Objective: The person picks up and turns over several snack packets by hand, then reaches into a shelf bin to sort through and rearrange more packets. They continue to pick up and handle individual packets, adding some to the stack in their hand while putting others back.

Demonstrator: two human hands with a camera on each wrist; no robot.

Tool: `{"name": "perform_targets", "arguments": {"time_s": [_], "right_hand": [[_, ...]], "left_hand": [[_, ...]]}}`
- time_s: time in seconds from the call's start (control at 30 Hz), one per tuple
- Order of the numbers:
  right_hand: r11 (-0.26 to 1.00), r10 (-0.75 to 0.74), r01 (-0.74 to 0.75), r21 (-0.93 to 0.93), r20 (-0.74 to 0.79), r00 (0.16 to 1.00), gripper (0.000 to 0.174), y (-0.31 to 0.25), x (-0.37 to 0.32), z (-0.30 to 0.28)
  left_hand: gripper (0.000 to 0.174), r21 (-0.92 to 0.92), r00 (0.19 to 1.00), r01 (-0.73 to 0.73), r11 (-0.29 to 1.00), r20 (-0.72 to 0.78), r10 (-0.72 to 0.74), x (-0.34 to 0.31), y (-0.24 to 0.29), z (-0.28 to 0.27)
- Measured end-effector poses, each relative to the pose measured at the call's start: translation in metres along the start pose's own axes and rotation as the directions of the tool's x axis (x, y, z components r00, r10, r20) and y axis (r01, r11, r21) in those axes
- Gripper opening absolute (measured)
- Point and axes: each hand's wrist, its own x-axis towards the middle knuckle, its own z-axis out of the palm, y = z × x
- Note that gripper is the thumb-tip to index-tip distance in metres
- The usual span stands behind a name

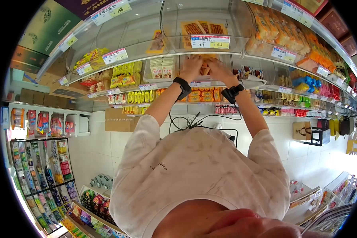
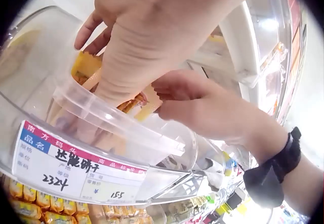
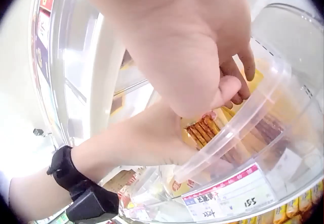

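Note:
Both hands reach into a clear plastic shelf bin point(image 2: 91, 100) behind a price tag. My left hand point(image 1: 191, 66) grips a yellow snack packet point(image 3: 203, 131) with brown sticks showing through its window; its thumb is down inside the front wall, with fingers farther back. My right hand point(image 1: 219, 70) is beside it, its thumb and curled fingers at the packet's other edge. The left wrist view shows that right hand point(image 2: 195, 100) at the packet's crimped end. Other yellow packets lie low in the bin, partly hidden by the hands and the front wall.
On the shelf above, similar packets point(image 1: 204, 28) fill a bin, with bagged orange goods point(image 1: 279, 33) to its right. White-green packets point(image 1: 162, 68) stand left of the hands. Below hang rows of orange snacks point(image 1: 202, 95). Black cables point(image 1: 192, 121) and a cardboard box point(image 1: 121, 120) are lower down.

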Motion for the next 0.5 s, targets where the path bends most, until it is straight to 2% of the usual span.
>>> {"name": "perform_targets", "arguments": {"time_s": [0.1, 0.2, 0.3, 0.4, 0.43, 0.47, 0.5], "right_hand": [[0.997, 0.069, -0.072, 0.022, 0.100, 0.993, 0.040, 0.013, 0.006, 0.005], [0.994, -0.085, 0.087, -0.060, 0.032, 0.996, 0.033, 0.027, 0.005, 0.009], [0.991, -0.049, 0.042, -0.128, -0.054, 0.997, 0.027, 0.023, 0.001, 0.007], [0.983, -0.061, 0.060, -0.173, -0.003, 0.998, 0.030, 0.024, 0.008, 0.008], [0.978, 0.011, 0.003, -0.208, 0.067, 0.998, 0.035, 0.020, 0.011, 0.005], [0.978, -0.027, 0.024, -0.209, -0.007, 1.000, 0.033, 0.019, 0.009, 0.009], [0.976, -0.065, 0.046, -0.214, -0.082, 0.995, 0.031, 0.018, 0.006, 0.012]], "left_hand": [[0.067, -0.021, 0.994, 0.075, 0.997, 0.080, -0.073, -0.002, 0.008, -0.011], [0.071, -0.035, 0.995, 0.074, 0.997, 0.075, -0.071, -0.002, 0.007, -0.015], [0.071, -0.032, 0.997, 0.059, 0.998, 0.041, -0.058, -0.007, 0.006, -0.017], [0.077, 0.000, 0.999, 0.024, 1.000, -0.024, -0.024, -0.007, 0.005, -0.009], [0.080, -0.004, 0.999, -0.004, 1.000, -0.035, 0.004, -0.006, 0.001, -0.006], [0.083, -0.008, 0.999, -0.031, 0.999, -0.045, 0.031, -0.005, -0.001, -0.003], [0.084, -0.049, 0.999, -0.034, 0.998, 0.013, 0.035, -0.003, -0.003, -0.002]]}}
